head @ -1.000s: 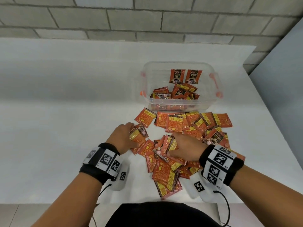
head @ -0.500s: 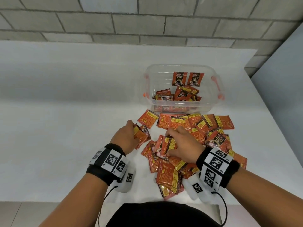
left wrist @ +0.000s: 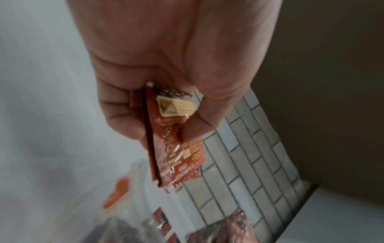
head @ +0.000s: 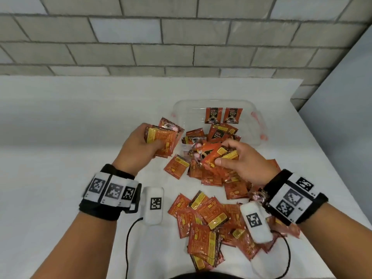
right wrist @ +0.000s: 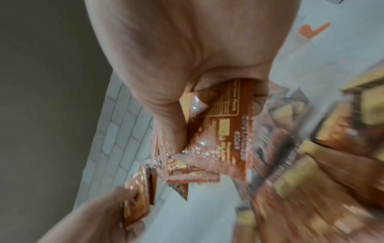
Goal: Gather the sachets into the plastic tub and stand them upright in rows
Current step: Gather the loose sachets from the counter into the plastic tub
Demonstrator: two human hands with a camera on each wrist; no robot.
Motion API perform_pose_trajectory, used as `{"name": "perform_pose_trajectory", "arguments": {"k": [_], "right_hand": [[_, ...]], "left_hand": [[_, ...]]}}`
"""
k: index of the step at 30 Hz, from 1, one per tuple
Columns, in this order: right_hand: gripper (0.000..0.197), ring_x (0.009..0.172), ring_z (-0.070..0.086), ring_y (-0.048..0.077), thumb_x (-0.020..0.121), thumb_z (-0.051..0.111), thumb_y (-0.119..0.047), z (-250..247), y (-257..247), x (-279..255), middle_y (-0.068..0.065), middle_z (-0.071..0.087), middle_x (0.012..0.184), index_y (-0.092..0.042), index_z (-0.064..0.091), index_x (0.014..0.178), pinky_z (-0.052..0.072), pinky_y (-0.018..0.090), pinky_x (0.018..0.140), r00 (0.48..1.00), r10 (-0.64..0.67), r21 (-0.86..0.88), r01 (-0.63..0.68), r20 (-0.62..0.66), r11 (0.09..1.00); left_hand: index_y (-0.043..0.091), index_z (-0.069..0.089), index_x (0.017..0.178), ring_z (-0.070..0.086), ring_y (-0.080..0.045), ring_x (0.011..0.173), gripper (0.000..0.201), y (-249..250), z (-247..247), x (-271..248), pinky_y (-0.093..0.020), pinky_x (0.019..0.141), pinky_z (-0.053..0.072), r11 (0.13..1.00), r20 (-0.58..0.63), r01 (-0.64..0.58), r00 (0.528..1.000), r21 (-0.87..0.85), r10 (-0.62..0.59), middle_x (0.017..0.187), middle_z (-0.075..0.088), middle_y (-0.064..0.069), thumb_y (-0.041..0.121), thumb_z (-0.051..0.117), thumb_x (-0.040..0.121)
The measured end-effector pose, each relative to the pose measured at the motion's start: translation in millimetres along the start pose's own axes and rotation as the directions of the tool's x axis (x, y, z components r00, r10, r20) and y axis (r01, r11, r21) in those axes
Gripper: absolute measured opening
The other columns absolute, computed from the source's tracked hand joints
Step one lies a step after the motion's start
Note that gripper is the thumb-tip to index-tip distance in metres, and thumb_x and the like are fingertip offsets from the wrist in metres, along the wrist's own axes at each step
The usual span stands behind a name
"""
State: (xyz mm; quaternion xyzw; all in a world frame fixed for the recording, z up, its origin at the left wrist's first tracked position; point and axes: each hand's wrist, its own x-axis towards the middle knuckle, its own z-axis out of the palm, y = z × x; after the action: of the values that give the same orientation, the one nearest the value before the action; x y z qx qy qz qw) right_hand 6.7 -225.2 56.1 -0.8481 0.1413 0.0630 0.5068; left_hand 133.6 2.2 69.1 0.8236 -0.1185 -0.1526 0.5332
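A clear plastic tub (head: 247, 107) with orange clips stands at the table's back right; two sachets (head: 213, 115) stand upright against its far wall and several lie loose inside. My left hand (head: 141, 146) is raised by the tub's near left corner and grips a bunch of red-orange sachets (head: 161, 140), seen close in the left wrist view as a pinched stack (left wrist: 176, 144). My right hand (head: 237, 160) hovers in front of the tub and holds another bunch (head: 217, 156), thumb pressed on it (right wrist: 220, 131). A loose sachet pile (head: 207, 216) covers the table below my wrists.
The white table (head: 60, 178) ends at a grey block wall (head: 141, 37) behind and a plain panel (head: 346, 97) on the right. Wrist camera units with cables hang under both wrists (head: 154, 206).
Both hands have lifted off the pile with handfuls of sachets and moved forward toward the tub. The head view has tilted down and closer.
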Motion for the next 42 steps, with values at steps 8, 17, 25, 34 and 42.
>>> {"name": "perform_pose_trajectory", "arguments": {"k": [8, 17, 25, 34, 42], "right_hand": [[0.021, 0.087, 0.066, 0.035, 0.085, 0.046, -0.011, -45.1, -0.6, 103.4, 0.016, 0.069, 0.098, -0.006, 0.061, 0.099, 0.055, 0.046, 0.077, 0.92, 0.211, 0.134, -0.175, -0.33, 0.975], [0.041, 0.09, 0.062, 0.029, 0.09, 0.057, -0.041, -29.5, 13.4, 134.1, 0.009, 0.064, 0.088, -0.002, 0.06, 0.101, 0.051, 0.041, 0.083, 0.929, 0.275, -0.049, -0.296, -0.247, 0.954], [0.036, 0.112, 0.053, 0.015, 0.092, 0.059, -0.028, -28.6, 5.9, 67.8, -0.002, 0.057, 0.126, -0.017, 0.055, 0.127, 0.039, 0.025, 0.09, 0.949, 0.028, -0.151, -0.079, -0.315, 0.985], [0.037, 0.104, 0.055, 0.012, 0.088, 0.064, -0.027, 20.4, 18.1, 22.6, -0.002, 0.055, 0.126, -0.023, 0.056, 0.125, 0.045, 0.024, 0.086, 0.991, 0.125, -0.518, -0.08, 0.054, 0.852], [0.077, 0.134, 0.034, 0.029, 0.079, 0.072, -0.043, 56.1, 42.6, 33.5, 0.012, 0.037, 0.145, -0.014, 0.035, 0.141, 0.037, 0.041, 0.108, 0.991, 0.127, -0.74, -0.108, -0.03, 0.664]], "left_hand": [[0.01, 0.054, 0.083, 0.059, -0.021, 0.072, 0.014, 44.3, 57.2, 92.9, -0.022, 0.049, 0.036, 0.901, 0.191, -0.036, 0.98, 0.433, -0.052, 0.082, 0.062, -0.004, 0.016, 0.067, 0.082], [0.0, 0.055, 0.117, 0.059, -0.025, 0.089, 0.033, 35.2, 92.6, 101.2, -0.029, 0.067, 0.048, 0.796, 0.223, 0.002, 0.959, 0.605, -0.172, 0.114, 0.063, -0.013, 0.02, 0.06, 0.091], [0.019, 0.06, 0.107, 0.056, -0.01, 0.082, 0.017, 22.0, 47.6, 34.1, -0.018, 0.064, 0.039, 0.921, 0.091, -0.159, 0.987, 0.355, 0.135, 0.095, 0.062, 0.005, 0.027, 0.059, 0.092], [0.011, 0.05, 0.13, 0.055, -0.027, 0.116, 0.039, -55.3, 54.0, 22.3, -0.032, 0.095, 0.044, 0.73, 0.134, 0.124, 0.95, 0.672, -0.284, 0.135, 0.049, -0.011, 0.029, 0.051, 0.096], [0.014, 0.039, 0.13, 0.042, -0.029, 0.124, 0.052, -59.2, 91.0, 27.9, -0.042, 0.097, 0.044, 0.556, 0.092, 0.1, 0.948, 0.825, -0.306, 0.132, 0.042, -0.01, 0.037, 0.061, 0.089]]}}
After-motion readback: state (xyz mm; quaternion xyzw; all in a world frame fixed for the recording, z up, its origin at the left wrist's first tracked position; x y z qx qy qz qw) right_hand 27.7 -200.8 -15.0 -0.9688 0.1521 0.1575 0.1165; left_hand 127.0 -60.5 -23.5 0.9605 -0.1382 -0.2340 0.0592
